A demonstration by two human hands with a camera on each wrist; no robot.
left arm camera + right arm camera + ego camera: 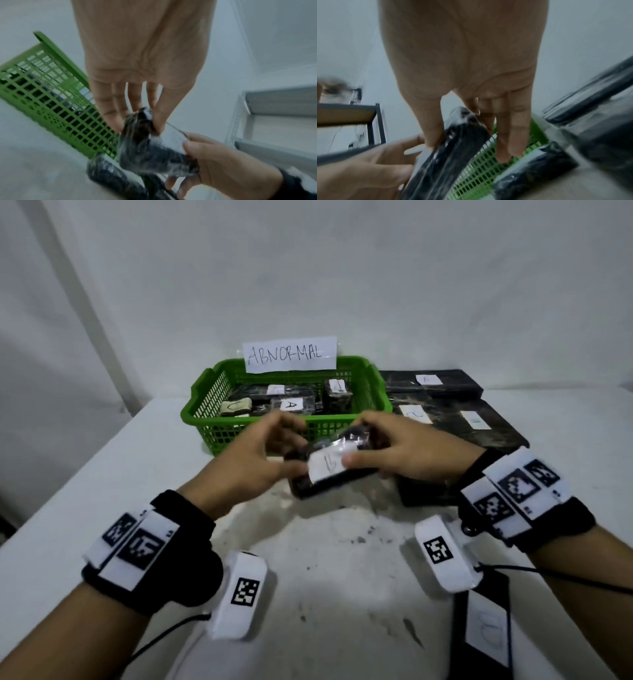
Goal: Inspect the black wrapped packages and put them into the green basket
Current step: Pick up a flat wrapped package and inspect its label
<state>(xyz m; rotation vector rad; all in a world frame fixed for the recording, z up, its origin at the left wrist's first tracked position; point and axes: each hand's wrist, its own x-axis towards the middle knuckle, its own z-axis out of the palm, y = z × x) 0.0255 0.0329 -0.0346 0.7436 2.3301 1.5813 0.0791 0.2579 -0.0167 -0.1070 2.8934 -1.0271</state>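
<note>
Both hands hold one black wrapped package (334,465) just above the table, its long axis running left to right: the left hand (255,460) pinches the left end, the right hand (402,451) grips the right. The green basket (205,419) sits just beyond, equally near either hand.

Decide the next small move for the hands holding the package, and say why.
Probably lift the package forward over the basket rim. Both the left hand and right hand already hold it just before the basket, label up.

Both hands, left hand (137,60) and right hand (223,162), grip the black package (150,152) beside the green basket (56,101).
</note>
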